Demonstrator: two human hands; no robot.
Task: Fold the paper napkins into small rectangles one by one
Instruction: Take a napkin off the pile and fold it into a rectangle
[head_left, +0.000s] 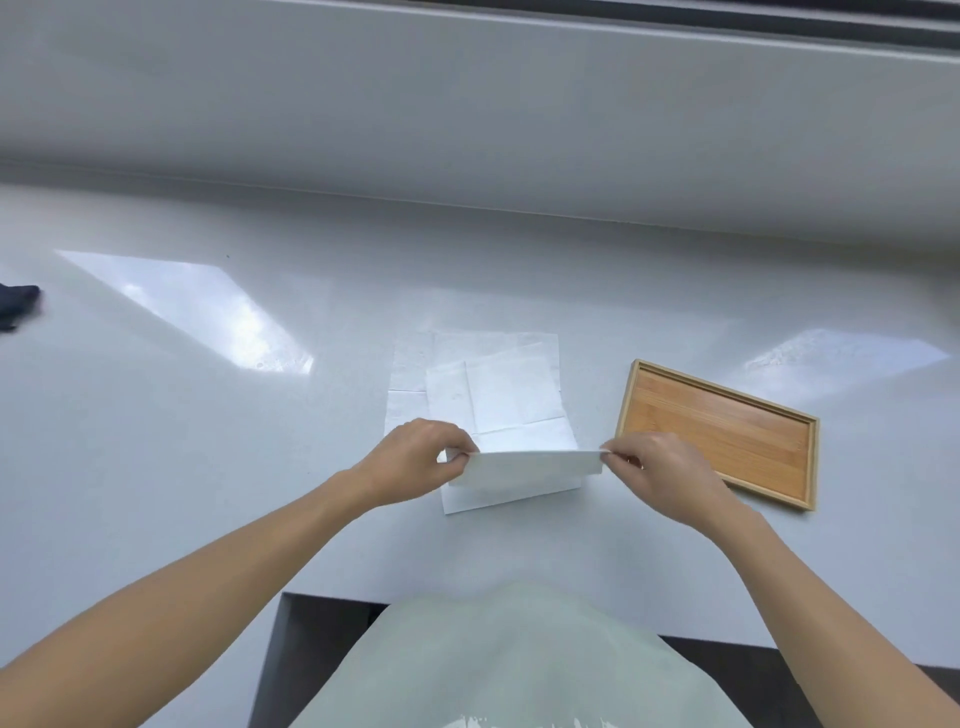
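We pinch one napkin (522, 470) by its two top corners, left hand (415, 460) and right hand (657, 475), each grip closed on paper, mid-fold above tabletop (208, 441). Remaining napkins (498, 389) lie flat behind, seemingly unfolded. Wooden tray (800, 501) holds none yet. We judge task barely begun.

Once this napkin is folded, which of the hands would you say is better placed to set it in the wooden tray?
Right hand: the wooden tray lies just beside it.
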